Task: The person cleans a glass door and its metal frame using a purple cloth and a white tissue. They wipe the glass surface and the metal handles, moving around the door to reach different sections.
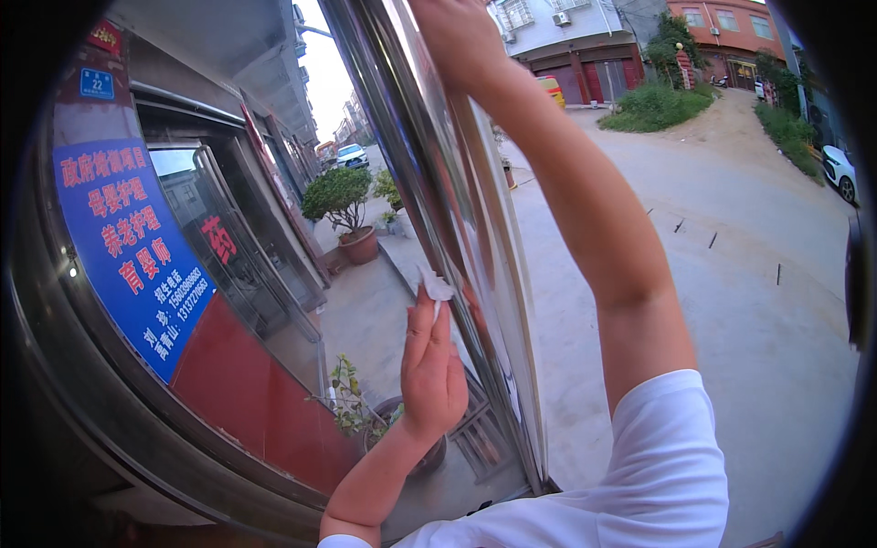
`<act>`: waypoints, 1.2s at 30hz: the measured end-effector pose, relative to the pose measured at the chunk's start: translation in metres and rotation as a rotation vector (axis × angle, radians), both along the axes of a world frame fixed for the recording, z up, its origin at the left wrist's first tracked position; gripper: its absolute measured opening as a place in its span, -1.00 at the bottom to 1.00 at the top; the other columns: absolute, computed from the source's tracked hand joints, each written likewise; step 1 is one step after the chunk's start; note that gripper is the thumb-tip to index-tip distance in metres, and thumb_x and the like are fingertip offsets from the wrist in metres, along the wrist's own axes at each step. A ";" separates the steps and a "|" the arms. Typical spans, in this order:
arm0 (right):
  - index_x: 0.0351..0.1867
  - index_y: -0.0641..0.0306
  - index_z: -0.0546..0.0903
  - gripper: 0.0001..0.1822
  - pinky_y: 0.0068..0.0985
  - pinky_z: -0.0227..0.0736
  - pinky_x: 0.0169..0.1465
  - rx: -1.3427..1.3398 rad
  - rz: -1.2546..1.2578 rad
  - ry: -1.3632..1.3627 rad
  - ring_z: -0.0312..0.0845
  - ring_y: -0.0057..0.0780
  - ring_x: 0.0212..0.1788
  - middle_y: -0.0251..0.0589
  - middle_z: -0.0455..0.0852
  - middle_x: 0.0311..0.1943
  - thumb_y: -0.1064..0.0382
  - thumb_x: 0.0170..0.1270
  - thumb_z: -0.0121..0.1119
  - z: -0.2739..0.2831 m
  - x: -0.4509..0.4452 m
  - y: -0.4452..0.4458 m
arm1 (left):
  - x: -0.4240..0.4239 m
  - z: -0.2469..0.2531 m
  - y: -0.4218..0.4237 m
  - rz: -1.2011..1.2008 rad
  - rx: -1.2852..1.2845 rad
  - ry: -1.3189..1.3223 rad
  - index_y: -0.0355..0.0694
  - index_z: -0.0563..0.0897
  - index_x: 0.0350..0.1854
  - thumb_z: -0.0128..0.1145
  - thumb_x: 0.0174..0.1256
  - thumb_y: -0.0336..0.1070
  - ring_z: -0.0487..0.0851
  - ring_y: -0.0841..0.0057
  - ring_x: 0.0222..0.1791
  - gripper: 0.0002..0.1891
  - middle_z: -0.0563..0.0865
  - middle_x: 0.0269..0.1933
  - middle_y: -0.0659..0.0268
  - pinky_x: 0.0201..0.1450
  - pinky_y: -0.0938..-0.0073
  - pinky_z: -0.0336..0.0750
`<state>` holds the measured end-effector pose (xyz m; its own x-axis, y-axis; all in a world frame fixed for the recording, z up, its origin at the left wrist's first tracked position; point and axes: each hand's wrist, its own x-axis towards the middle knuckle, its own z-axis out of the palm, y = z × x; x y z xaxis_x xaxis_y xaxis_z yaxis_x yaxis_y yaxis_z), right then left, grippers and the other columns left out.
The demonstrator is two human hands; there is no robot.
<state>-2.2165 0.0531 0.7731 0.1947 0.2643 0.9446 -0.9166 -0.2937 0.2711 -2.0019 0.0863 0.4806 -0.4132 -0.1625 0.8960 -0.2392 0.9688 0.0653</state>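
My left hand [434, 373] is raised with its fingers pointing up and a crumpled white tissue or cloth [435, 284] at their tips. That white piece lies against or right beside the polished metal door frame [428, 178], which runs steeply from the top edge down to the ground. Higher up, my right hand [459, 38] is at the upper part of the same frame, its arm stretched upward. The picture's top edge cuts off its fingers, so their grip is hidden. Reflections streak the shiny metal between both hands.
On the left stands a dark red wall with a blue sign [130, 240] bearing writing, beside a glass door [226, 233]. A potted shrub [358, 245] and a lower potted plant [425, 459] stand on the paving. Concrete ground [740, 329] stretches right towards a parked white car [839, 171].
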 end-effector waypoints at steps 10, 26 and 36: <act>0.08 0.28 0.66 -0.61 0.09 0.12 0.53 0.374 0.206 0.068 0.32 0.05 0.46 0.02 0.59 0.27 0.28 0.20 0.24 -0.299 -0.009 0.015 | 0.025 -0.068 -0.004 0.211 -0.030 -0.212 -0.55 0.48 0.33 -0.08 0.28 -0.58 0.28 -0.14 0.53 -0.48 0.35 0.49 -0.22 0.57 -0.15 0.06; 0.30 0.12 0.59 -0.49 -0.26 0.30 0.43 0.041 0.111 0.002 0.41 -0.08 0.40 -0.07 0.55 0.35 0.42 0.30 0.17 -0.142 -0.011 -0.003 | 0.066 0.047 -0.025 0.590 -0.337 -0.025 -0.53 0.40 0.40 -0.09 0.28 -0.59 0.10 -0.07 0.62 -0.43 0.27 0.56 -0.11 0.62 -0.15 -0.09; 0.27 0.13 0.57 -0.54 -0.20 0.24 0.45 0.329 0.332 -0.320 0.35 -0.11 0.37 -0.09 0.44 0.26 0.41 0.34 0.22 -0.395 0.013 0.004 | 0.070 -0.059 -0.023 0.482 -0.040 -0.265 -0.42 0.39 0.47 -0.09 0.31 -0.55 0.13 0.16 0.64 -0.40 0.29 0.59 0.12 0.64 0.06 -0.03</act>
<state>-2.2036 0.0575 0.3784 -0.1581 -0.0559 0.9858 -0.7823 -0.6021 -0.1596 -1.9322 0.0634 0.4215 -0.5127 -0.3569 0.7809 -0.6597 0.7458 -0.0922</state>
